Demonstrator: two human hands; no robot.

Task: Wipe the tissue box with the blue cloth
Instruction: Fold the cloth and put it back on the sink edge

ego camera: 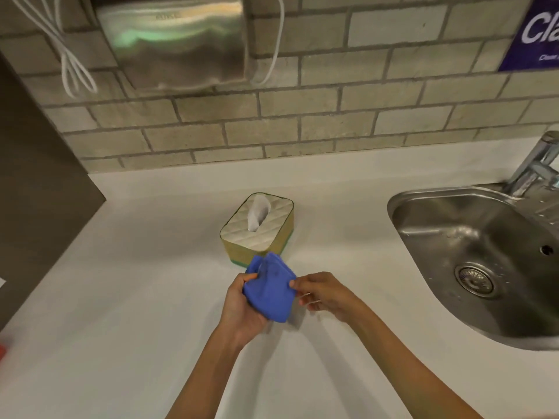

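The tissue box [273,220] stands on the white counter, with a quilted cream top, yellow-green sides and a white tissue sticking up from its slot. Just in front of it, a folded blue cloth [270,287] is held above the counter and overlaps the box's near corner in the view. My left hand [240,306] grips the cloth from the left and below. My right hand [322,293] pinches the cloth's right edge with its fingertips.
A steel sink [447,225] with a tap [538,164] lies at the right. A brick wall runs behind the white counter [136,282], carrying a metal dispenser [175,40], white cables and a purple sign [535,31]. A dark panel [39,189] bounds the left side.
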